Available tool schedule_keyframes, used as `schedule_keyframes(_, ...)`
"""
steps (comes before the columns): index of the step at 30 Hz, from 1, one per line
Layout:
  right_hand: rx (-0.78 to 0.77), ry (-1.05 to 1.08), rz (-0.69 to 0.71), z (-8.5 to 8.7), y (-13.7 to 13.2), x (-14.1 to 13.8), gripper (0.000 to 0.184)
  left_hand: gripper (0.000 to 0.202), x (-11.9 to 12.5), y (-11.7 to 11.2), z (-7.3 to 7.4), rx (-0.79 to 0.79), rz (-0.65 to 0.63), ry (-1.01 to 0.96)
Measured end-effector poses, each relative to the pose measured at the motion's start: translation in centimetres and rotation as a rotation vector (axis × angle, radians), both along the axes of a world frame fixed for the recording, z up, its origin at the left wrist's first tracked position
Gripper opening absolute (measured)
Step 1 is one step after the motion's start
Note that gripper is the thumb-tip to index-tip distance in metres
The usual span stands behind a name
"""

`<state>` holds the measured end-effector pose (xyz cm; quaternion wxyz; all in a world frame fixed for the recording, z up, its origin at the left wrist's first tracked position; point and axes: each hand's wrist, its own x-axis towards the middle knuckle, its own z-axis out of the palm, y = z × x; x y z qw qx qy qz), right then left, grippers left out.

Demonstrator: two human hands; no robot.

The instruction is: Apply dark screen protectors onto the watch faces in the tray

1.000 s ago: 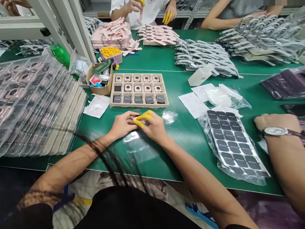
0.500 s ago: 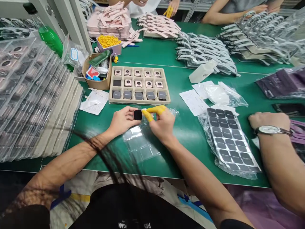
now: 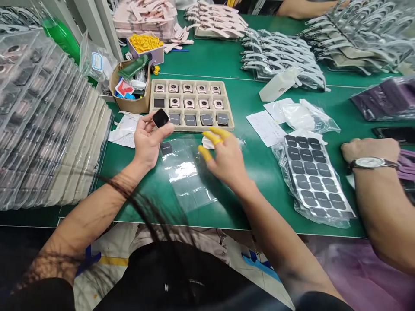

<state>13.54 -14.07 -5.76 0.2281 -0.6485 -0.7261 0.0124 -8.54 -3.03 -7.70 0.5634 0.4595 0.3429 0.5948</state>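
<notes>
My left hand (image 3: 148,139) pinches a small black square watch body (image 3: 160,117) between thumb and fingers, lifted just in front of the left end of a beige compartment tray (image 3: 191,127). That tray holds rows of pink and black watch bodies. My right hand (image 3: 223,157), with yellow finger cots on thumb and fingers, hovers with fingers apart over the green table, holding nothing. Between my hands lies a clear film sheet (image 3: 186,172) with one dark square sticker (image 3: 166,148) at its upper left corner.
Stacked bagged trays (image 3: 45,125) fill the left. A cardboard box (image 3: 129,88) of odds and ends stands beside the tray. A sheet of dark stickers in plastic (image 3: 316,179) lies at right, near another person's arm with a wristwatch (image 3: 372,163). Papers, straps and bags cover the far table.
My left hand has lifted the black watch body up and to the left, toward the tray. My right hand let go of it and opened over the table.
</notes>
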Motion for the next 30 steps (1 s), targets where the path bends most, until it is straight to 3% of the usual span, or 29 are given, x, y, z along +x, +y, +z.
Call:
schedule_keyframes(3,-0.177,-0.076,0.198,-0.4,-3.6,-3.0,0.056,0.072,-1.2,2.0,-0.6,0.064,0.081,0.024)
schedule_keyframes(7,-0.302,-0.095,0.11,0.1,-6.6,-4.4,0.056,0.073,-1.6,2.6,-1.1,0.07,0.118,0.104)
schedule_keyframes(10,-0.252,0.037,0.095,1.6,-5.2,-4.4,0.048,0.076,-1.5,2.1,-1.0,0.082,0.113,0.148)
schedule_keyframes(13,-0.181,0.16,0.038,2.8,-1.4,-5.6,0.049,0.075,-1.5,1.6,-0.8,0.078,0.105,0.177)
schedule_keyframes(17,-0.219,0.12,-0.077,2.3,2.5,-8.3,0.048,0.076,-1.6,1.2,-0.6,0.062,0.109,0.179)
schedule_keyframes(23,-0.23,0.14,-0.053,0.4,3.0,-7.9,0.024,0.07,-1.1,0.5,-0.6,0.058,0.037,0.206)
schedule_keyframes(30,-0.19,0.085,-0.009,-0.3,2.7,-6.8,0.024,0.069,-0.8,-0.3,-0.4,0.048,0.014,0.235)
